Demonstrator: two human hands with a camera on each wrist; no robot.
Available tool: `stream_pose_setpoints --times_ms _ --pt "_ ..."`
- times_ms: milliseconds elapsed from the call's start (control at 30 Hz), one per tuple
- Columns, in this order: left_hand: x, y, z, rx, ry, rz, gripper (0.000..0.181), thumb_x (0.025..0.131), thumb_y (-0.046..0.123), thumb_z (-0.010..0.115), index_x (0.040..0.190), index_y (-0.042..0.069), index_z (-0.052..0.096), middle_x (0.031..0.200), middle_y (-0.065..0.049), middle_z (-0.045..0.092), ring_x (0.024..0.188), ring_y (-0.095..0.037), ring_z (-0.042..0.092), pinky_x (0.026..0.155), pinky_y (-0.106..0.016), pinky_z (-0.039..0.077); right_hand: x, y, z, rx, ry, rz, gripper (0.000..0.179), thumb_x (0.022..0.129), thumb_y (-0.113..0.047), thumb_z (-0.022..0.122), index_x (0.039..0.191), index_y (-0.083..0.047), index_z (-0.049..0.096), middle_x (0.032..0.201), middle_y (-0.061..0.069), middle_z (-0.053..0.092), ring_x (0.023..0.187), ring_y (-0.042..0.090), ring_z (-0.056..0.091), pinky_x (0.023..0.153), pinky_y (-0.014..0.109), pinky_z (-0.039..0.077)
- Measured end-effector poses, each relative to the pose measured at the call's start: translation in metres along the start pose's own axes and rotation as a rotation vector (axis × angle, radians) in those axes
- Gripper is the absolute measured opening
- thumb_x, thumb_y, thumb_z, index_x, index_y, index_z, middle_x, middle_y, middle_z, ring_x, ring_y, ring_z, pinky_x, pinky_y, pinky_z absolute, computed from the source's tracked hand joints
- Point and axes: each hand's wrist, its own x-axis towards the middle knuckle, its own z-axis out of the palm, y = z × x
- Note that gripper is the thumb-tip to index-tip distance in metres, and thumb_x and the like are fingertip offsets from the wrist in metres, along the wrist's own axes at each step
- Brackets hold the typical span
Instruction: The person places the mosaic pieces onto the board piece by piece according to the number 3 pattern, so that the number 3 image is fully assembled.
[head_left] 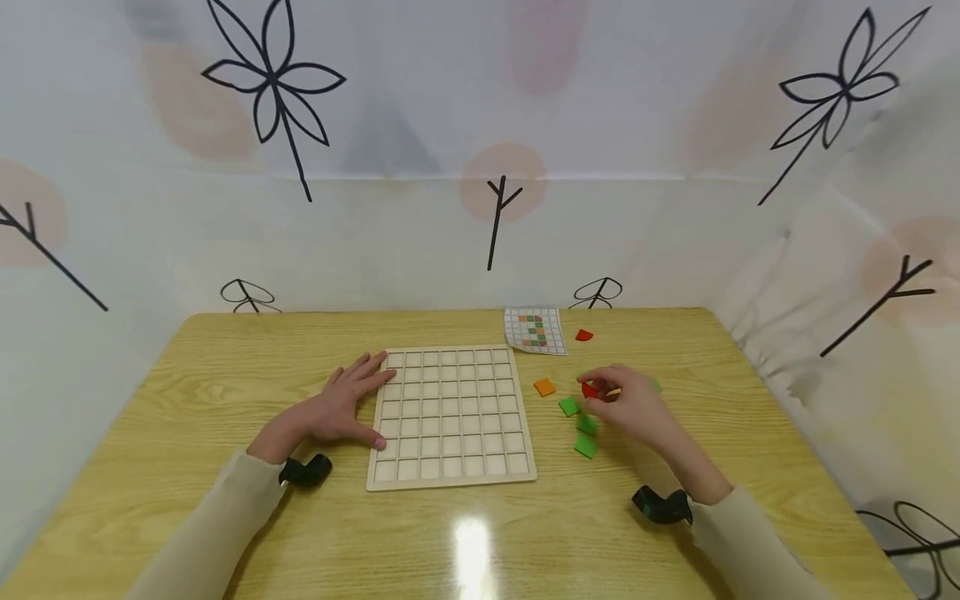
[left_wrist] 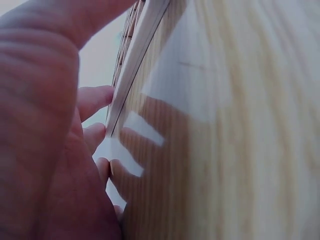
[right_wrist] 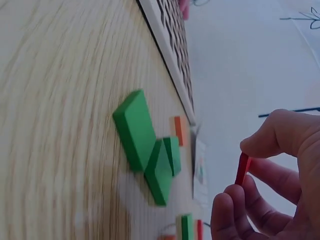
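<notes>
My left hand (head_left: 341, 410) rests at the left edge of a pale wooden grid board (head_left: 450, 426), fingers spread, with thumb and fingertips on its rim. In the left wrist view, the fingertips (left_wrist: 100, 95) meet the board's side. My right hand (head_left: 633, 408) is raised over the table to the right of the board. It pinches a small red tile (right_wrist: 242, 169) between thumb and fingers. Below and left of that hand lie several green tiles (head_left: 586, 446) and an orange tile (head_left: 544, 387). Other pieces beyond the hand are partly hidden by it.
A printed pattern card (head_left: 536, 331) with coloured squares lies at the board's far right corner. Another red piece (head_left: 584, 335), with a rounded edge, lies beside the card. The wooden table (head_left: 300, 550) ends at a patterned cloth backdrop (head_left: 390, 242).
</notes>
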Motion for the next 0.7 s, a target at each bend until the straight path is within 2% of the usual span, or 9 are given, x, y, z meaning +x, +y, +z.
stream_pose_setpoints --times_ms 167,367,533,700 --pt "-0.001 0.0 -0.001 -0.007 0.019 0.008 0.109 0.075 0.054 0.082 0.156 0.005 0.029 0.165 -0.02 0.006 0.15 -0.042 -0.003 0.111 -0.07 -0.001 0.01 -0.008 0.013 0.067 -0.028 -0.019 0.029 0.086 -0.004 0.073 0.115 -0.001 0.07 0.099 0.006 0.063 0.087 0.021 0.058 0.08 0.039 0.054" --pt "0.0 -0.001 0.001 -0.004 0.048 0.017 0.106 0.076 0.053 0.082 0.155 0.004 0.032 0.164 -0.021 0.008 0.149 -0.044 -0.001 0.111 -0.069 0.001 0.022 -0.021 0.029 0.118 -0.047 -0.01 0.027 0.086 -0.007 0.073 0.114 -0.005 0.07 0.099 0.005 0.064 0.09 0.022 0.061 0.078 0.038 0.052" --pt "-0.001 -0.001 0.003 -0.036 0.064 0.022 0.101 0.078 0.048 0.083 0.154 0.002 0.034 0.164 -0.021 0.01 0.149 -0.044 0.0 0.111 -0.069 0.0 0.03 -0.031 0.041 0.172 -0.07 0.003 0.028 0.087 -0.008 0.074 0.114 -0.004 0.068 0.102 0.006 0.065 0.093 0.024 0.062 0.075 0.036 0.051" --pt "-0.002 -0.002 0.004 -0.106 0.092 -0.009 0.092 0.08 0.04 0.082 0.152 0.003 0.038 0.165 -0.017 0.014 0.15 -0.041 0.002 0.114 -0.064 -0.003 0.037 -0.039 0.05 0.218 -0.072 0.012 0.029 0.088 -0.011 0.075 0.115 -0.002 0.068 0.103 0.006 0.067 0.093 0.024 0.062 0.075 0.035 0.052"
